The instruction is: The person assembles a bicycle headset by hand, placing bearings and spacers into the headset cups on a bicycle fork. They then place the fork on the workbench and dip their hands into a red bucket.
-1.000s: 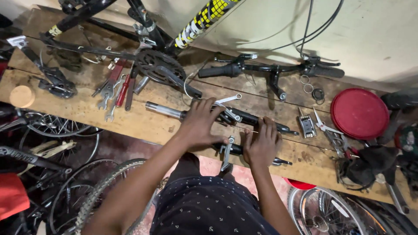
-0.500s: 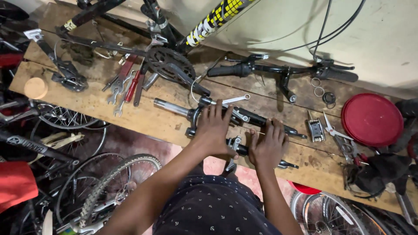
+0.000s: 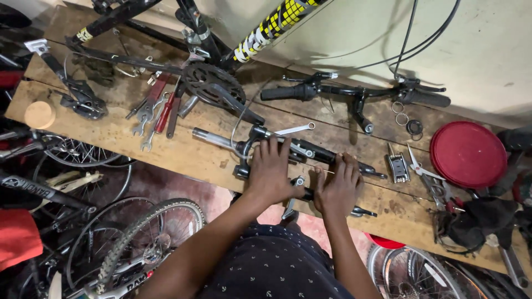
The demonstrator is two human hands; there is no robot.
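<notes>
Black suspension fork (image 3: 310, 152) flat on wooden bench (image 3: 111, 130), lower legs hidden under palms, left hand (image 3: 271, 171) and right hand (image 3: 337, 188) spread, pressing down on it, gripping nothing, spanner (image 3: 293, 130) just beyond.

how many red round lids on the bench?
1: the red round lid lies at the bench's right end, beyond the right hand. Others may hide under clutter.

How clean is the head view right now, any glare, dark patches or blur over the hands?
Head view: sharp and evenly lit over the left hand and right hand on the black suspension fork; no glare on the worn wooden bench; the spoked wheels under the bench sit in dim shadow; slight wide-angle bending at the edges.
</notes>
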